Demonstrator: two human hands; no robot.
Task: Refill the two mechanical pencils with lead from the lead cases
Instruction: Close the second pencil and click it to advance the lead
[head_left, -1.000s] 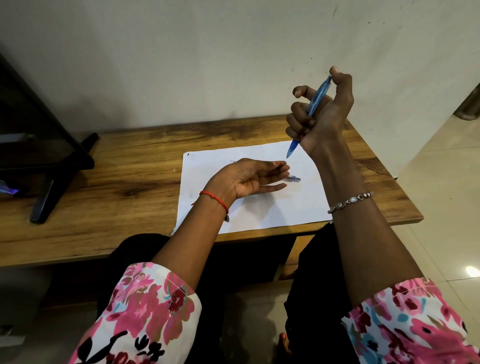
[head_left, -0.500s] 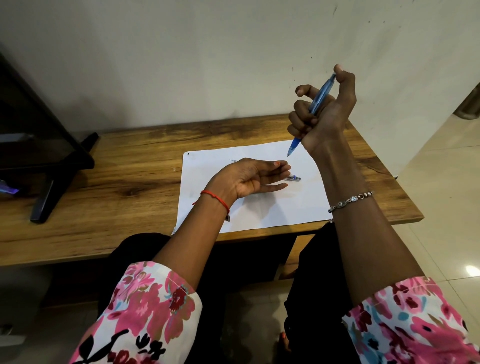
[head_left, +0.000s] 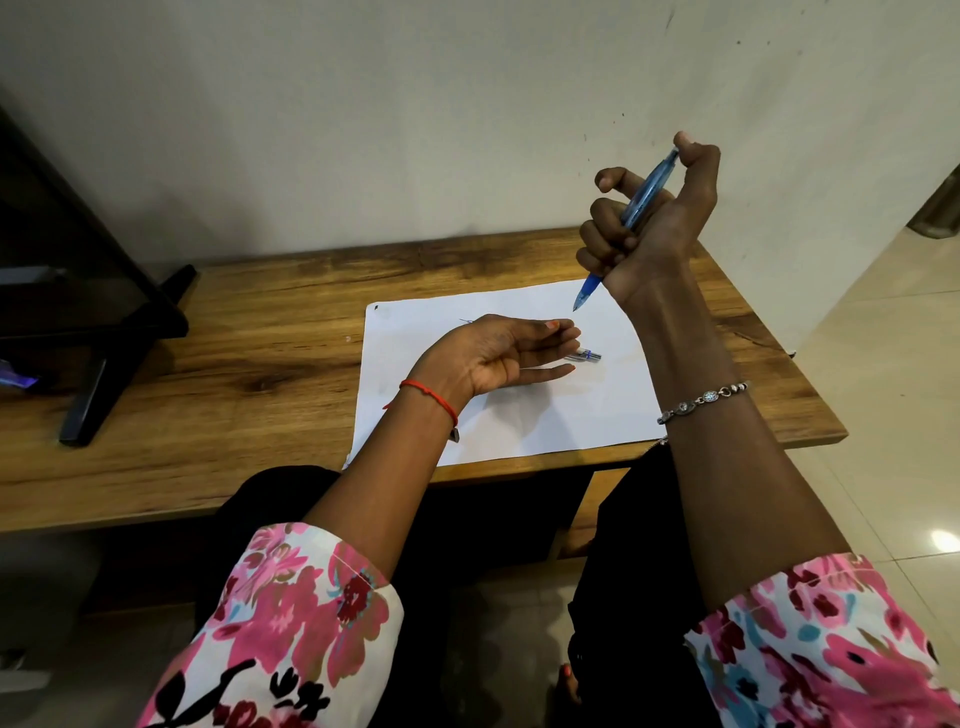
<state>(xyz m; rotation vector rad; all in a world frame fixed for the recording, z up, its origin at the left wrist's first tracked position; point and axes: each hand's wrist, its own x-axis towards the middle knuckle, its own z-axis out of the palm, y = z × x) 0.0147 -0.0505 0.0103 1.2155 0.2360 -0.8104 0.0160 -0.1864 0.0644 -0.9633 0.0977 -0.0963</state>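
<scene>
Two hands over a sheet of paper (head_left: 545, 426): right hand (head_left: 649, 223), raised above its far right corner, curls fingers tight round a blue pencil (head_left: 648, 191), thumb on top; left hand (head_left: 493, 356) hovers palm-up mid-sheet, fingers straight and together

A plain pale wall (head_left: 415, 104) with a few small dark marks is behind a brown wooden table (head_left: 234, 332), which stands right against it. On the left part of the table is a black screen on a black foot (head_left: 98, 364). At the right, the floor (head_left: 893, 364) has glossy light tiles, with one bright spot of reflected light (head_left: 944, 540).
</scene>
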